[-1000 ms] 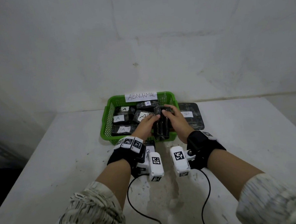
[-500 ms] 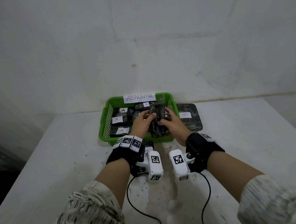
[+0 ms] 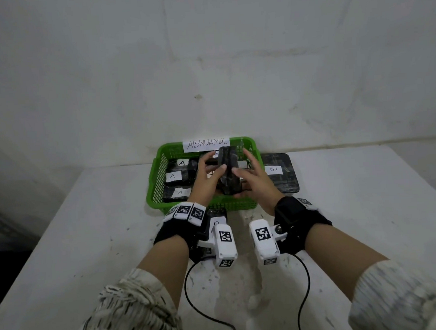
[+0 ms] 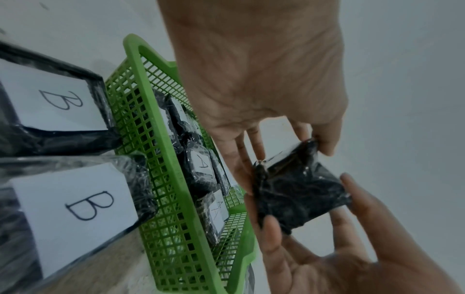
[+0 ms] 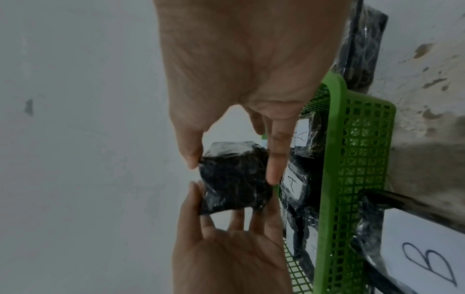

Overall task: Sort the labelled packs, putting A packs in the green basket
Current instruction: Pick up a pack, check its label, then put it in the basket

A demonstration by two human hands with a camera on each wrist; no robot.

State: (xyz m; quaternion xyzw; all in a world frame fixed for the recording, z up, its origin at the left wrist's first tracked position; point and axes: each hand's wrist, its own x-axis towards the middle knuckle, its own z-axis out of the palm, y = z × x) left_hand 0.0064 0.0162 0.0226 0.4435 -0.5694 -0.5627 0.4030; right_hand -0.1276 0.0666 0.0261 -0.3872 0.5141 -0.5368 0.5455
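Desk (image 3: 93, 223), white and stained, set against a wall; all items sit toward its far edge, centre

Green basket (image 3: 153, 184) at the far edge. Paper tag "ABNORMAL" (image 3: 206, 144) on its back rim. Left half holds several black wrapped packs, three A labels readable (image 3: 172, 176)

Left hand (image 3: 206, 177) over the basket; thumb against the near face of a black pack (image 3: 228, 172), fingers (image 4: 324, 143) curled round its left side. Held, not resting

The pack stands on end above the basket's right half, clear of the packs below. Its label is not visible in any view, so its letter cannot be confirmed

Right hand (image 3: 253, 180) on the pack's right side; thumb across the front, fingers (image 5: 274, 159) pinching its edge. Both hands share the pack

B pack (image 3: 278, 172) flat on the desk, touching the basket's right wall. Another B-labelled pack (image 3: 218, 216) lies just in front of the basket's near wall, behind the left wrist

Risks, as judged:
- The wrap looks slick and crinkled; a light two-handed pinch could let the pack slide out and drop crooked onto the A packs
- Label hidden: if it is a B, releasing here mis-sorts it
- Basket is already crowded; the pack may end up tilted on the rim and tip over onto the B pack beside it
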